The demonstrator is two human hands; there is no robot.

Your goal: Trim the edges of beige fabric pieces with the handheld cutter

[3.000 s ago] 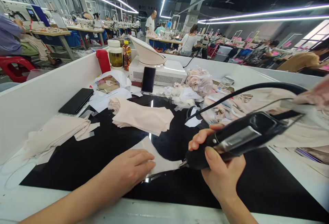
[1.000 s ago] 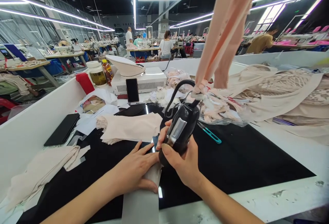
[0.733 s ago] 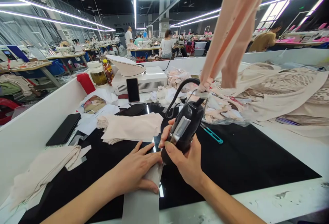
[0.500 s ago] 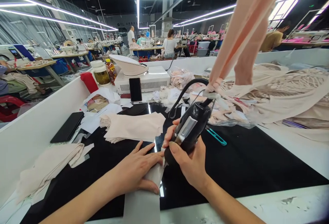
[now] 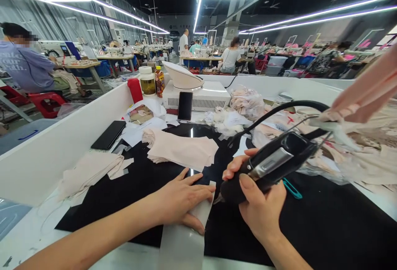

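My left hand (image 5: 182, 199) lies flat with its fingers spread, pressing a pale translucent strip (image 5: 182, 243) onto the black mat (image 5: 325, 220). My right hand (image 5: 260, 204) is wrapped round a black handheld tool (image 5: 273, 160) with a metal plate on its side. A black cable (image 5: 279, 106) and tied pink cloth (image 5: 366, 92) are at the tool's far end. The tool's dark rounded tip is just right of the strip. Beyond my left hand is a stack of pale pink fabric pieces (image 5: 182, 148); more folded fabric (image 5: 89, 175) lies at the left.
A phone (image 5: 185, 105) leans against a white box (image 5: 211, 96). A black case (image 5: 108, 135) lies by the left wall. A jar (image 5: 147, 82) and bottle (image 5: 159, 80) stand behind. A teal cutter (image 5: 292, 188) is right of the tool. A person (image 5: 26, 61) sits at far left.
The view has turned left. My right hand has moved the tool rightward, away from the strip's edge, and tilted it lower. My left hand still presses on the strip.
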